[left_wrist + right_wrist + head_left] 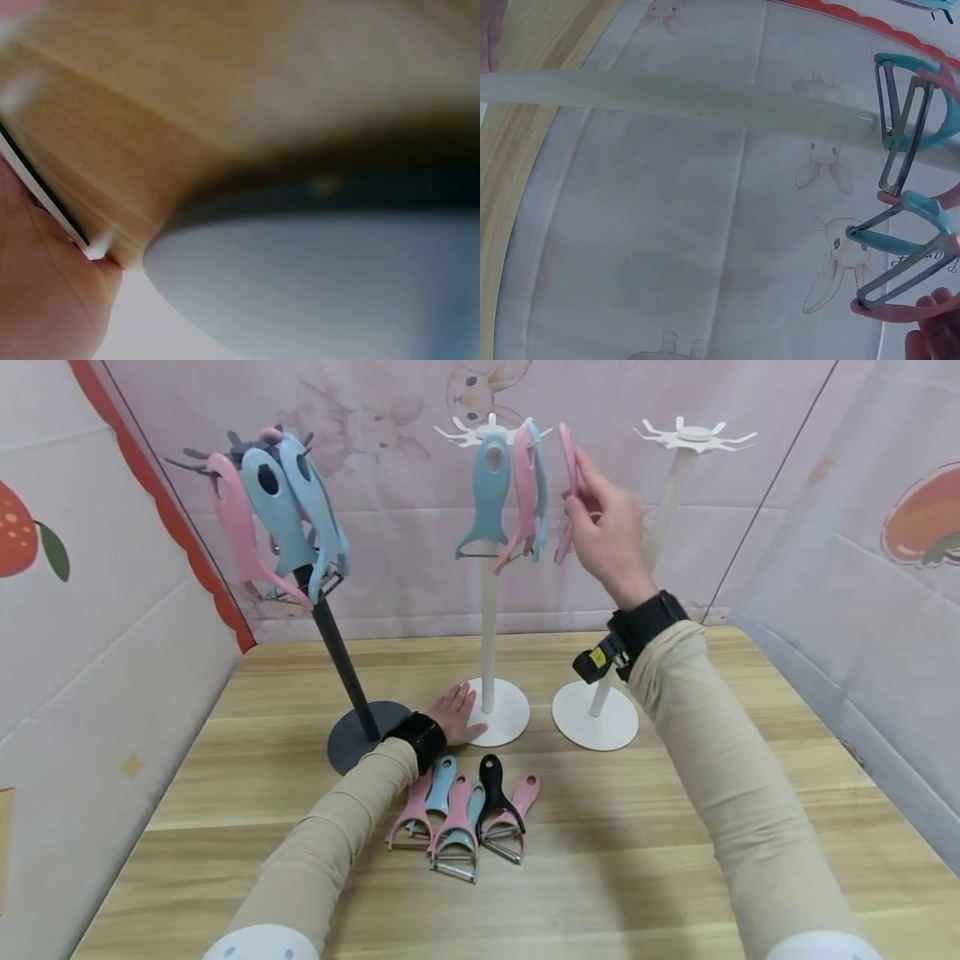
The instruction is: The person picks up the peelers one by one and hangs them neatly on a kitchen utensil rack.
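My right hand [618, 531] pinches a pink peeler [567, 464] upright, just right of the hooks on the middle white stand [487, 627]. From that stand hang a blue peeler [489, 502], a pink one [523, 485] and another blue one [540, 493]. In the right wrist view, the held peeler's blade end [904, 307] shows beside the hanging ones, with my fingertips [934, 326] at the lower right corner. My left hand [455, 717] rests with extended fingers on the middle stand's round base [510, 714]. In the left wrist view, only part of the palm [52, 300] shows.
At left, a dark stand [341, 652] carries several pink and blue peelers [273, 510]. A second white stand [596, 718] with bare hooks stands at right, partly behind my right arm. Several pink, blue and black peelers [491, 777] lie piled on the wooden table [600, 860].
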Available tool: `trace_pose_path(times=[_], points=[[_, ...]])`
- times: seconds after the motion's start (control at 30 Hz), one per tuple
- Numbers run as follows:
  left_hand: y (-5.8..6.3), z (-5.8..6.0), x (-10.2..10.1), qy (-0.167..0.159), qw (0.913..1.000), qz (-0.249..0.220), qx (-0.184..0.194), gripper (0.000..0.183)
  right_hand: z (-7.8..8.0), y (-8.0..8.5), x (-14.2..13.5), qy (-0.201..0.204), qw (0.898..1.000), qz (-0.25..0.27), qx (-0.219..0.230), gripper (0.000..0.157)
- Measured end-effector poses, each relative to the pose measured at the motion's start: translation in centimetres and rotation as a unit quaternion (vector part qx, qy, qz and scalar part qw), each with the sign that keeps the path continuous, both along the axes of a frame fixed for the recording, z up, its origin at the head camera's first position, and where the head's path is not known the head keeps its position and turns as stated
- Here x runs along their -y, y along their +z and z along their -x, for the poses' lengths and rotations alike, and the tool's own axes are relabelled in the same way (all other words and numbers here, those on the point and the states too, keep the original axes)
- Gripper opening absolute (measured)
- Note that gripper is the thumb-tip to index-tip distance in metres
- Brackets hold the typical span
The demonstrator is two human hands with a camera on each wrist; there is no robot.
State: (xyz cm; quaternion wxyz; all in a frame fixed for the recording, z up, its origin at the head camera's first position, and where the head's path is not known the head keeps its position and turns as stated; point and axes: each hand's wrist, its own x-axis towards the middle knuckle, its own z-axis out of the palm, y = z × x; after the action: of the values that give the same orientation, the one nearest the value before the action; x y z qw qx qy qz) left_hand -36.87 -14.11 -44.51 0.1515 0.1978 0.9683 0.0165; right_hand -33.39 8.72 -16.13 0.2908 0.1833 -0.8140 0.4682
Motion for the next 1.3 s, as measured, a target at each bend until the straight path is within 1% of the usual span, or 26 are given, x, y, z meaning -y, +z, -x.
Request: trace_pose_path(times=[0.2,0.37,0.5,0.57,0.63,0.7,0.8,0.93,1.13,1.3], points=[[-0.2,-0.1,-0.2,-0.008,0.9999,-0.014,0.000,0.078,1.1,1.0,0.7,-0.012,1.000,-0.017,0.015,0.045],[-0.5,-0.4,-0.4,-0.009,0.9999,-0.004,-0.002,0.078,1.8,1.6,0.8,-0.014,0.999,-0.029,0.027,0.044],[-0.3,-0.7,-0.6,-0.008,0.9999,-0.008,0.004,0.076,2.2,1.9,1.1,-0.015,0.997,-0.071,0.027,0.039],[-0.1,-0.9,-0.7,-0.006,0.9999,-0.012,0.007,0.076,2.3,2.0,1.2,-0.006,0.996,-0.083,0.022,0.036],[0.1,-1.0,-0.7,-0.005,0.9998,-0.015,0.008,0.075,2.4,2.0,1.4,0.013,0.997,-0.080,0.020,0.035],[0.1,-1.1,-0.7,-0.005,0.9998,-0.019,0.007,0.075,2.4,1.8,1.4,0.031,0.997,-0.073,0.024,0.036],[-0.1,-1.0,-0.6,-0.007,0.9999,-0.015,0.002,0.074,2.4,1.3,1.4,0.056,0.996,-0.054,0.037,0.043],[-0.4,-0.7,-0.5,-0.008,0.9999,-0.012,-0.007,0.074,2.4,0.6,1.3,0.074,0.995,-0.038,0.049,0.048],[-0.6,-0.3,-0.1,-0.010,0.9997,-0.014,-0.019,0.075,1.7,-0.4,1.3,0.087,0.994,-0.013,0.061,0.050],[-0.6,0.1,0.1,-0.013,0.9994,-0.006,-0.033,0.076,1.1,-1.9,0.8,0.094,0.993,0.010,0.066,0.049]])
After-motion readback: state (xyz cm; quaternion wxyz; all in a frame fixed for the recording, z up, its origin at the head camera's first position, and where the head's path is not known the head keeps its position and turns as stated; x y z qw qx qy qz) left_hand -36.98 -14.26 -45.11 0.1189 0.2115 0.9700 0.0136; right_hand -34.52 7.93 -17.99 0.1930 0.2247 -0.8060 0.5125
